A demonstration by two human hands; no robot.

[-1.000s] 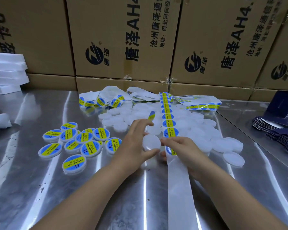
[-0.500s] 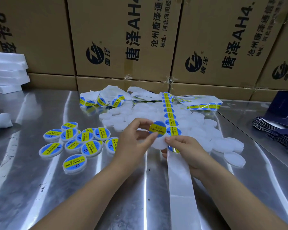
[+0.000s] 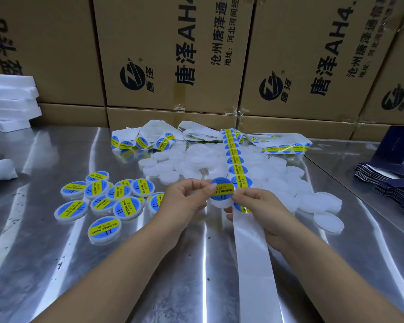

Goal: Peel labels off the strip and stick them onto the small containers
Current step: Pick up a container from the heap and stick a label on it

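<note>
Left hand (image 3: pixel 184 199) and right hand (image 3: pixel 259 206) are both pinching one container (image 3: pixel 221 202) mid-table, smoothing a label (image 3: pixel 222 190) onto it. Roughly a dozen labelled ones (image 3: pixel 117 197) are sitting to the left, and the big white heap (image 3: pixel 196 159) by the strip (image 3: pixel 237 169) is waiting, so I'm guessing loads to go.

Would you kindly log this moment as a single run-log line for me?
step: applying label to container | left hand: pinches label edge | right hand: holds container and strip | labelled containers: table left
</note>
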